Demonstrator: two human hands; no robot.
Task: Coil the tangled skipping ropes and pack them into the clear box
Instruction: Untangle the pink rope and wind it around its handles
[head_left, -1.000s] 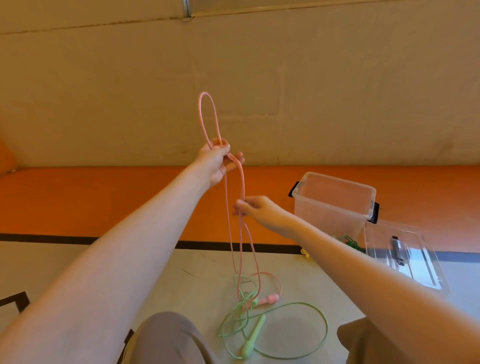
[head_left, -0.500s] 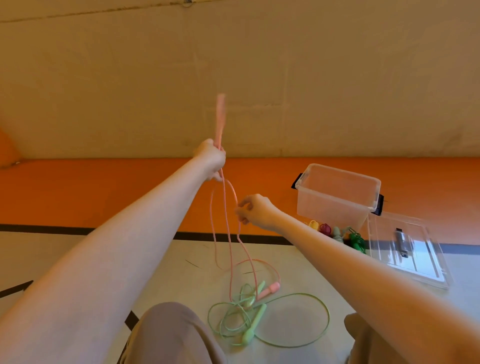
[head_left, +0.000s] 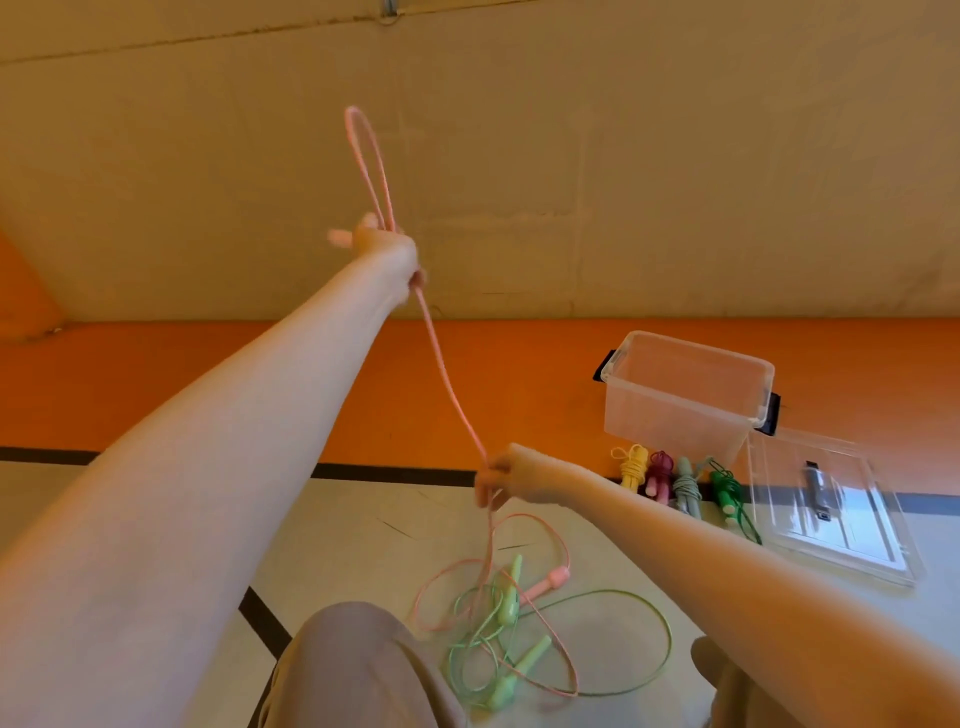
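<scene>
Pink rope (head_left: 451, 400) was the one in hand, w/ a tall loop standing up above the left hand (head_left: 387, 249), which was raised far and high, fingers curled round the cord. From that fist the cord ran down and to the right to the right hand (head_left: 506, 475), lower and nearer, which pinched it between curled fingers. Below that hand the rest of the pink rope trailed to the floor (head_left: 363, 540), where its slack and one pink handle (head_left: 545, 584) lay mixed w/ the light green rope (head_left: 613, 644), btwn the person's knees. Clear box (head_left: 685, 395) stood open to the far right by the orange band of the floor, nothing visible inside; its lid (head_left: 831, 509) lay flat just right of it, nearer. Four coiled ropes (head_left: 675, 480) (yellow, dark red, grey, green) sat in a row just near of the box, not yet packed. Step, as I judged it: coiling the pink rope, early on, approx one loop made. Next move prob. called for the right hand to feed up another length to the left w/o dragging the green rope along, since the two overlapped on the floor and could snag.
</scene>
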